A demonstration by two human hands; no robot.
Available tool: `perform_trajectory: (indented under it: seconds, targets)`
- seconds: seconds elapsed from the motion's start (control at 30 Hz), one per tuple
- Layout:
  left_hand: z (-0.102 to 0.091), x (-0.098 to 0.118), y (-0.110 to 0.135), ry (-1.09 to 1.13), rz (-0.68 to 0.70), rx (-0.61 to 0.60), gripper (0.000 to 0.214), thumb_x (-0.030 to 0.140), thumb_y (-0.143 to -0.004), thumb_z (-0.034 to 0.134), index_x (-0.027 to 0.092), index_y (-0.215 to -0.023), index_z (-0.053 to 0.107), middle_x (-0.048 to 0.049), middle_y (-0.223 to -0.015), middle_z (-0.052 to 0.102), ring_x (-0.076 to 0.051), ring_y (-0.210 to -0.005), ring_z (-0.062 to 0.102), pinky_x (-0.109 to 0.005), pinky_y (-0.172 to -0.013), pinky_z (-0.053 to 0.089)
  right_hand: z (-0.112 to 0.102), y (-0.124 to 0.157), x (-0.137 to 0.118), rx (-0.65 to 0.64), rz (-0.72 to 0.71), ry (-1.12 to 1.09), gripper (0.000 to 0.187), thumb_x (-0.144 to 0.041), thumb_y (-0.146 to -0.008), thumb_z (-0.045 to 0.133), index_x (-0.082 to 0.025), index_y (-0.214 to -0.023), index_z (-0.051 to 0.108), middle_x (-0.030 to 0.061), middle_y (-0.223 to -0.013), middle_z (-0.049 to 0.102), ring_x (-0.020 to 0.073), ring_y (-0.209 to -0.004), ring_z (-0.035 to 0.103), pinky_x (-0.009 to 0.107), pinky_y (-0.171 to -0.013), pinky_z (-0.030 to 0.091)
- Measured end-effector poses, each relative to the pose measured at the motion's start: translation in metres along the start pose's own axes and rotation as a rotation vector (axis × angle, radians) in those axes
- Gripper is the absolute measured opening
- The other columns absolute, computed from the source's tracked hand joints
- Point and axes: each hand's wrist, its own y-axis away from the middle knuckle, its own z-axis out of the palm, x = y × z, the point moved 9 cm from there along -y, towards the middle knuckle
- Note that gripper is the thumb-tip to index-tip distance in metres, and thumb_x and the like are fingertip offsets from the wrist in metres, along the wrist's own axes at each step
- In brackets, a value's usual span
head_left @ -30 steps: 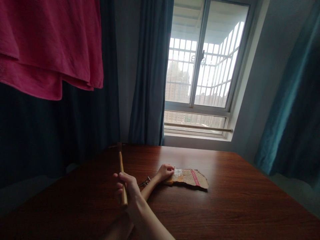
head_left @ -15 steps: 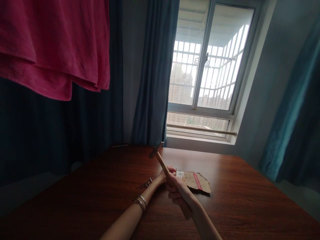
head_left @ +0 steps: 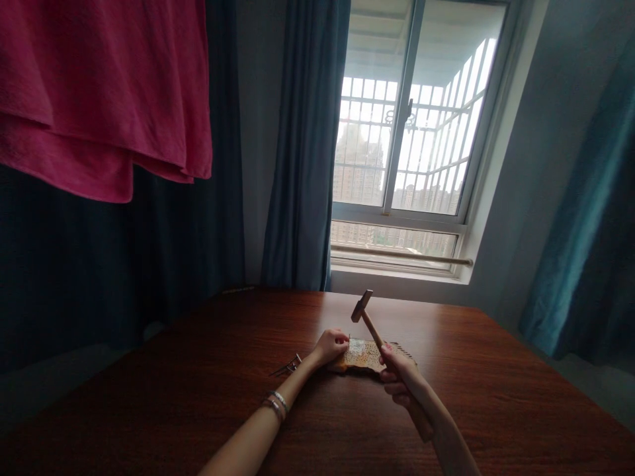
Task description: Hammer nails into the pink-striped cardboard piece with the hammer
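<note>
1. The nail [head_left: 349,338] stands upright at the left end of the board [head_left: 367,355], pinched by the left hand [head_left: 331,347], as before.
2. The right hand [head_left: 403,377], closed around the hammer [head_left: 373,328], has swung rightward; its arm no longer crosses the left.
3. Loose nails [head_left: 294,365] lie unmoved on the table [head_left: 198,396].

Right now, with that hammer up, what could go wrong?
The hammer in the right hand could land on the left hand, which seems to pinch a thin nail at the board. The metal pieces beside the left forearm might also get knocked if that arm shifts.
</note>
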Motion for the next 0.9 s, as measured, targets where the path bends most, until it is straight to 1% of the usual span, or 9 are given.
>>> perform_trajectory:
  seconds: [0.1, 0.13, 0.27, 0.37, 0.47, 0.57, 0.73, 0.9]
  targets:
    - [0.000, 0.000, 0.000, -0.005, -0.015, -0.010, 0.020, 0.023, -0.070, 0.054, 0.014, -0.077, 0.072, -0.0027, -0.071, 0.061, -0.011, -0.061, 0.051, -0.020, -0.058, 0.036, 0.007, 0.003, 0.003, -0.132, 0.037, -0.047, 0.029, -0.050, -0.082, 0.037, -0.023, -0.070, 0.039, -0.0100, -0.044, 0.029, 0.0018, -0.027, 0.016, 0.014, -0.029, 0.008]
    - [0.000, 0.000, 0.000, -0.009, -0.014, -0.011, 0.020, 0.022, -0.070, 0.054, 0.015, -0.077, 0.072, -0.0026, -0.070, 0.061, -0.011, -0.061, 0.050, -0.020, -0.058, 0.036, 0.007, 0.003, 0.004, -0.139, 0.029, -0.045, 0.028, -0.049, -0.081, 0.039, -0.023, -0.070, 0.039, -0.0099, -0.044, 0.030, 0.0017, -0.026, 0.017, 0.014, -0.028, 0.007]
    - [-0.001, 0.002, 0.000, -0.018, 0.011, -0.007, 0.020, 0.022, -0.070, 0.053, 0.015, -0.075, 0.072, -0.0021, -0.067, 0.059, -0.010, -0.061, 0.050, -0.020, -0.057, 0.035, 0.003, 0.007, 0.010, -0.131, 0.005, -0.015, 0.025, -0.046, -0.079, 0.045, -0.022, -0.071, 0.041, -0.0092, -0.043, 0.033, 0.0012, -0.025, 0.018, 0.013, -0.028, 0.005]
    - [-0.001, 0.001, 0.000, -0.020, 0.001, -0.005, 0.021, 0.022, -0.070, 0.053, 0.015, -0.076, 0.072, -0.0022, -0.068, 0.059, -0.010, -0.060, 0.049, -0.020, -0.057, 0.035, -0.002, 0.011, 0.015, -0.097, -0.016, -0.004, 0.027, -0.048, -0.078, 0.045, -0.022, -0.070, 0.042, -0.0091, -0.043, 0.033, 0.0005, -0.025, 0.016, 0.012, -0.029, 0.003]
    - [0.000, -0.001, 0.000, -0.021, -0.016, -0.002, 0.021, 0.023, -0.070, 0.053, 0.015, -0.077, 0.072, -0.0023, -0.068, 0.059, -0.010, -0.059, 0.049, -0.020, -0.057, 0.035, -0.002, 0.014, 0.017, -0.084, -0.007, -0.005, 0.028, -0.049, -0.078, 0.045, -0.022, -0.071, 0.043, -0.0088, -0.045, 0.034, 0.0003, -0.025, 0.016, 0.012, -0.029, 0.003]
    - [0.000, 0.000, 0.000, -0.012, -0.013, 0.002, 0.021, 0.023, -0.070, 0.054, 0.015, -0.077, 0.072, -0.0024, -0.069, 0.059, -0.010, -0.060, 0.049, -0.020, -0.058, 0.035, 0.000, 0.016, 0.017, -0.103, 0.003, -0.015, 0.029, -0.050, -0.078, 0.046, -0.021, -0.072, 0.045, -0.0085, -0.046, 0.035, 0.0007, -0.026, 0.018, 0.013, -0.029, 0.004]
    - [0.001, 0.000, 0.000, -0.002, -0.002, -0.001, 0.021, 0.024, -0.070, 0.054, 0.014, -0.076, 0.071, -0.0024, -0.069, 0.059, -0.010, -0.059, 0.048, -0.020, -0.056, 0.035, 0.004, 0.015, 0.020, -0.181, 0.006, -0.045, 0.029, -0.050, -0.078, 0.046, -0.021, -0.079, 0.048, -0.0080, -0.048, 0.037, 0.0012, -0.026, 0.022, 0.014, -0.029, 0.004]
    - [0.001, 0.001, 0.000, -0.002, 0.006, -0.003, 0.020, 0.023, -0.070, 0.053, 0.014, -0.075, 0.071, -0.0017, -0.068, 0.058, -0.009, -0.059, 0.048, -0.020, -0.056, 0.035, 0.003, 0.014, 0.021, -0.188, -0.034, -0.034, 0.034, -0.052, -0.076, 0.050, -0.020, -0.086, 0.050, -0.0087, -0.049, 0.037, 0.0007, -0.027, 0.024, 0.014, -0.028, 0.007]
